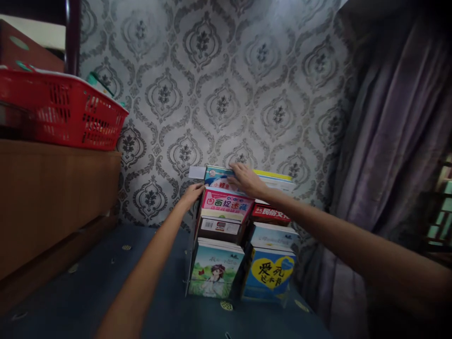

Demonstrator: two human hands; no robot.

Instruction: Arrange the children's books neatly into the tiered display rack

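The right hand [247, 180] lies flat, fingers spread, on a blue-topped book [221, 179] in the top tier of a tiered book rack [240, 235]. The left hand [192, 193] touches the rack's upper left edge, its grasp unclear. A red basket [60, 110] sits on the wooden cabinet [52, 197] at left.

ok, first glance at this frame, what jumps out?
Both hands at the top of a tiered rack of bright picture books in the centre: the left hand touches the rack's upper left edge, and the right hand lies flat on the top blue book. Next, the red plastic basket on the wooden cabinet at upper left, against the grey damask wallpaper.
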